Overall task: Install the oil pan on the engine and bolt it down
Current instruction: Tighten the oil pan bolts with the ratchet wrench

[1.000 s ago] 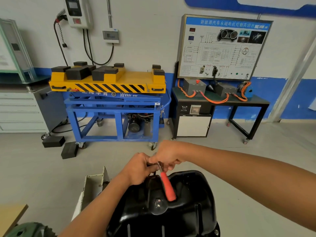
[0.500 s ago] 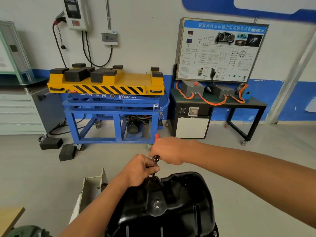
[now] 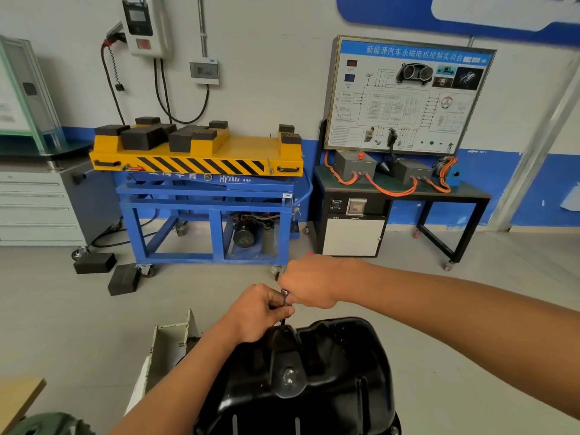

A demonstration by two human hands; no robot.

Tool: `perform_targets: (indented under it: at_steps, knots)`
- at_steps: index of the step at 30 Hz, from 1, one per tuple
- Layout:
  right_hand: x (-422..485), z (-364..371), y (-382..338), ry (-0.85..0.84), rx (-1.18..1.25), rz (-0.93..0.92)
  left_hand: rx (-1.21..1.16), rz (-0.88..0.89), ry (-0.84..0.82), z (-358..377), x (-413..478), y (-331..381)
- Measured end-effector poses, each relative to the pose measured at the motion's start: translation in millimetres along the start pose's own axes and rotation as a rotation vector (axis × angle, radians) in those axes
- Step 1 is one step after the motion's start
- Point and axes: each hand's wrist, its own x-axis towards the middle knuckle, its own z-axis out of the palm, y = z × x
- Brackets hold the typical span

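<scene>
Gripping a ratchet wrench (image 3: 285,296) at the far rim of the black oil pan (image 3: 332,372), both hands sit close together, almost touching. The left hand (image 3: 262,312) has its grip clamped on the metal shaft just under the wrench head, fingers curled round it. The right hand (image 3: 309,282) is a fist just above and to the right, its grip closed round the handle, of which only a red tip shows past the knuckles. The pan lies low in the middle of the view, directly under the hands; what carries it is hidden. Beyond stand a yellow-topped blue lift cart (image 3: 201,158) and a training board (image 3: 408,95) over a black worktop (image 3: 470,194)
</scene>
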Motion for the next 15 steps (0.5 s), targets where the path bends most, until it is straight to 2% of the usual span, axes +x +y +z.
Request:
perform_targets:
  at_steps: [9, 15]
  knots:
    - [0.2, 6.7, -8.8, 0.101, 0.079, 0.163, -0.02, 0.034, -0.019, 0.3, -0.3, 3.9]
    - [11.0, 8.2, -20.2, 0.079, 0.375, 0.351, 0.006, 0.119, -0.011, -2.2, -3.2, 8.9]
